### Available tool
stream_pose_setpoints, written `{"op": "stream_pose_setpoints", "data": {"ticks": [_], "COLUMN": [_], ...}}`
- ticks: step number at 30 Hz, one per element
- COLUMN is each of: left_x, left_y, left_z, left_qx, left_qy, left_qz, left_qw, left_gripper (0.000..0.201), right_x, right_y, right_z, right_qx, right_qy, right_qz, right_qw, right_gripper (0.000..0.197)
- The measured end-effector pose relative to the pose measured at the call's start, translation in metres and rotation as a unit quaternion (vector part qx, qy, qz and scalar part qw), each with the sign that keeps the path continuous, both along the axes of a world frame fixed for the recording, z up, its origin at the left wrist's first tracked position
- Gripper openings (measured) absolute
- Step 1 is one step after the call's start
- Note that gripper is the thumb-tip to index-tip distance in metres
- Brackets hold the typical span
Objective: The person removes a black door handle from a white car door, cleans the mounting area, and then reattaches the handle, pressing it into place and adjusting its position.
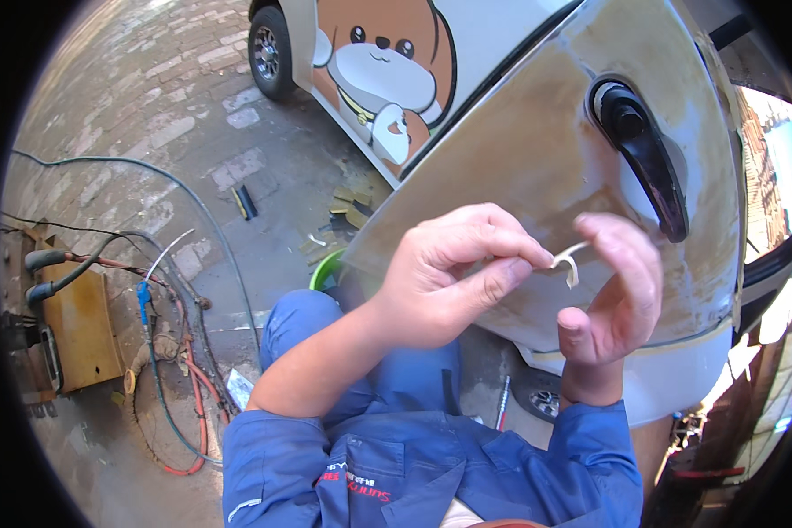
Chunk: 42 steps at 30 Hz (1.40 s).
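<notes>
Between the thumb and forefinger of my left hand (453, 273) is the end of a short, thin, pale strip (570, 268), which looks like curled tape. One end of the strip hangs down, and another part reaches toward my right hand (620, 286). That hand is open, slightly blurred, its thumb well apart from its raised fingers. Whether a fingertip touches the strip is hard to tell. Just beyond both hands stands a car door panel (502, 167) with brown and pale sanded-looking patches. A black door handle (642, 150) is set in it, up and right of my right hand.
A green bucket or basin (327, 268) is partly hidden beside my knee. Hoses and cables (198, 378) lie at left near a yellow-brown metal box (84, 317). A white vehicle side with a cartoon animal (383, 79) rises beyond. A red-and-white pen-like stick (503, 403) is by my lap.
</notes>
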<state>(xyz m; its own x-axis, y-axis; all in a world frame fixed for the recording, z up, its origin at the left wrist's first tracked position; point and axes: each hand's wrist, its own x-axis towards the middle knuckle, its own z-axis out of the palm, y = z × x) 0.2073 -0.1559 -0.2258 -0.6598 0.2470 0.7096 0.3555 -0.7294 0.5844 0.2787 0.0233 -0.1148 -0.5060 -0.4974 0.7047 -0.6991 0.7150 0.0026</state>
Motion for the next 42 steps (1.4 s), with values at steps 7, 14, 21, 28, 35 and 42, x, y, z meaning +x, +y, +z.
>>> {"op": "stream_pose_setpoints", "data": {"ticks": [7, 14, 21, 28, 35, 42], "left_x": [0.004, -0.007, 0.029, 0.05, 0.05, 0.064], "left_y": [0.009, 0.031, 0.048, 0.057, 0.057, 0.074], "left_z": [0.013, 0.012, -0.008, -0.031, -0.036, -0.064], "left_qx": [-0.048, 0.093, -0.115, -0.093, -0.14, -0.221], "left_qy": [0.009, -0.171, 0.11, 0.036, 0.212, 0.226], "left_qz": [0.013, -0.013, 0.227, 0.235, 0.514, 0.493], "left_qw": [0.999, 0.981, 0.961, 0.967, 0.819, 0.811], "left_gripper": [0.029, 0.02, 0.044, 0.029, 0.035, 0.037], "right_x": [0.001, -0.002, 0.01, 0.015, 0.032, 0.035], "right_y": [0.008, 0.024, 0.025, 0.019, -0.005, -0.005], "right_z": [-0.034, -0.055, -0.104, -0.147, -0.153, -0.181], "right_qx": [-0.274, -0.435, -0.51, -0.599, -0.643, -0.682], "right_qy": [-0.101, -0.167, -0.228, -0.296, -0.352, -0.307], "right_qz": [0.0, 0.116, 0.093, 0.15, 0.183, 0.122], "right_qw": [0.957, 0.877, 0.824, 0.729, 0.655, 0.652], "right_gripper": [0.003, 0.012, 0.014, 0.019, 0.034, 0.038]}}
